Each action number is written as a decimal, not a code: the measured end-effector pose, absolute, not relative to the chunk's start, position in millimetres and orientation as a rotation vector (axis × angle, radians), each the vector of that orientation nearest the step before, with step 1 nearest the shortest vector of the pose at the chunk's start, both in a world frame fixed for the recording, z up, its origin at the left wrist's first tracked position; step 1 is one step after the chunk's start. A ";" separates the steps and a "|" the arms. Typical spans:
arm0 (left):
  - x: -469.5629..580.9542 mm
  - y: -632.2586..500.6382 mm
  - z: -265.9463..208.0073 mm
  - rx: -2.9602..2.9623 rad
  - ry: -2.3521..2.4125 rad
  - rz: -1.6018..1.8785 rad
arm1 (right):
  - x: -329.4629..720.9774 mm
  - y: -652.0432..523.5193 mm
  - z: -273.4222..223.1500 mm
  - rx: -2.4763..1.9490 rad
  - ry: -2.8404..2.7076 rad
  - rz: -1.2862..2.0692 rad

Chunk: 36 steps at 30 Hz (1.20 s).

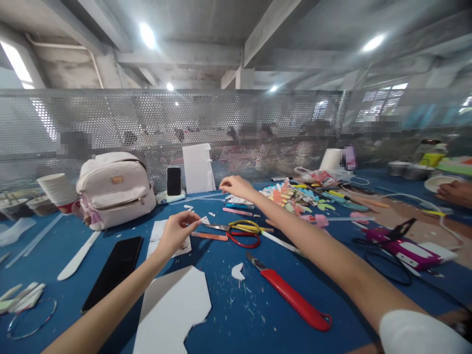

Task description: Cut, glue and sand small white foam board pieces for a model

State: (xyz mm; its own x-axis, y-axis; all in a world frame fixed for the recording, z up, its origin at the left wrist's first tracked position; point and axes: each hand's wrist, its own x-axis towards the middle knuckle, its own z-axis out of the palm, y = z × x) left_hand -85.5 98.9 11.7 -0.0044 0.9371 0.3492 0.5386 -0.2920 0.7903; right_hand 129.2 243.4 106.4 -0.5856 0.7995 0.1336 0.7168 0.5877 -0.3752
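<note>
My left hand [180, 230] pinches a small white paper piece [205, 221] between thumb and fingertips, just left of the scissors' blades. My right hand [236, 187] reaches farther out over the table, its fingers bent together; whatever they may hold cannot be made out. Below it lie scissors [246, 240] with one yellow and one red handle, beside an orange stick-like strip [209, 236]. A red utility knife [295, 297] rests nearer me, blade toward the scissors. A white board [173, 309] with a cut edge lies at the front, near a small white scrap [238, 271].
A pale backpack [116, 189], a propped phone [174, 181] and a white card [198, 169] stand along the mesh partition. A larger black phone [112, 273] lies left. Colourful paper scraps [289, 194] and a purple device with cables [403, 248] lie right. Another person's hand [457, 194] is far right.
</note>
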 end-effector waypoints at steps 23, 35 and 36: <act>-111.1 79.1 50.4 2.091 1.346 0.257 | 126.3 193.2 52.8 -0.506 -2.959 0.955; -119.8 34.3 61.9 2.159 1.621 0.136 | 141.0 137.9 80.2 -0.830 -2.940 0.405; -122.7 22.7 60.3 2.160 1.671 0.185 | 151.4 127.4 84.4 -0.873 -2.917 0.354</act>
State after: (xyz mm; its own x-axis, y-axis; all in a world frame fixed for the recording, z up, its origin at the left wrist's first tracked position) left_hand -122.7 22.7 60.3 0.2757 0.9513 -0.1377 0.8982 -0.2039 0.3895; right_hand 151.4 127.4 84.4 -0.8349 0.5503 0.0068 0.5327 0.8112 -0.2413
